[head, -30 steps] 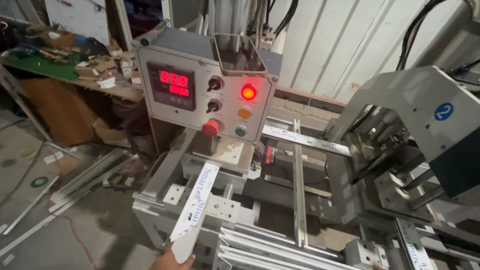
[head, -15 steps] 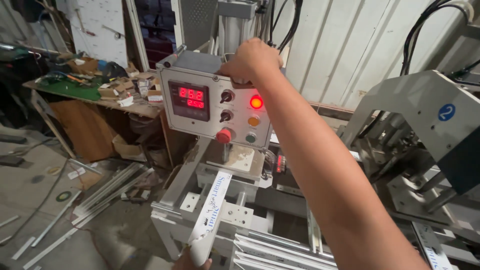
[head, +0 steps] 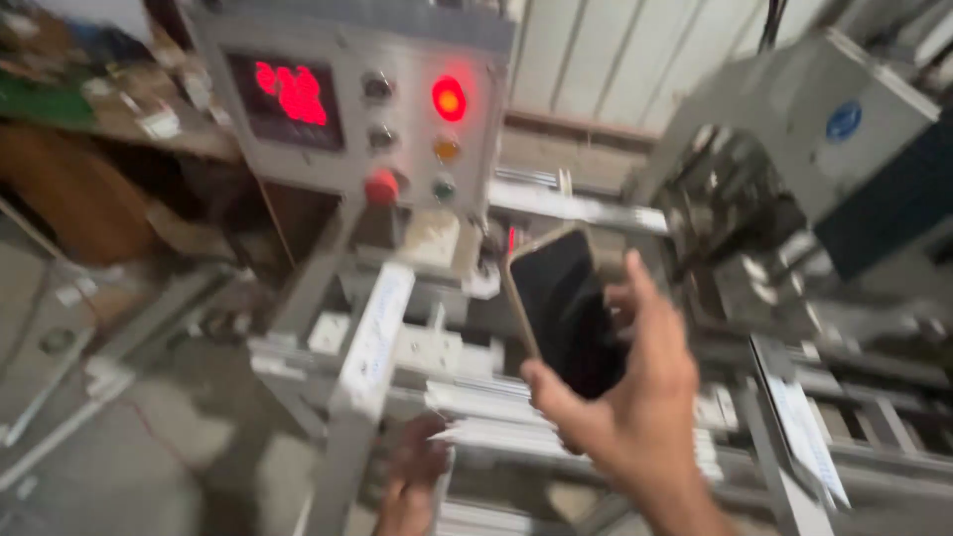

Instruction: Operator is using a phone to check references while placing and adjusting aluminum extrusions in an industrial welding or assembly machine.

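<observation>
My right hand (head: 635,407) holds a dark smartphone (head: 564,308) upright, screen black, in front of the machine. My left hand (head: 412,481) is low at the frame's bottom, gripping the lower end of a long white strip profile (head: 372,337) that leans up toward the grey control box (head: 347,99). The box shows a red number display (head: 290,91), a lit red lamp (head: 449,98), knobs and a red push button (head: 381,185). The frame is blurred by motion.
A grey machine head with a blue round sticker (head: 794,129) stands at the right. Metal rails and stacked white profiles (head: 496,417) run across the machine bed. A cluttered workbench (head: 89,109) sits at the left, with scrap strips on the concrete floor (head: 99,437).
My right hand has come down from the top of the control box and now holds a phone in front of me. The view has shifted closer and lower.
</observation>
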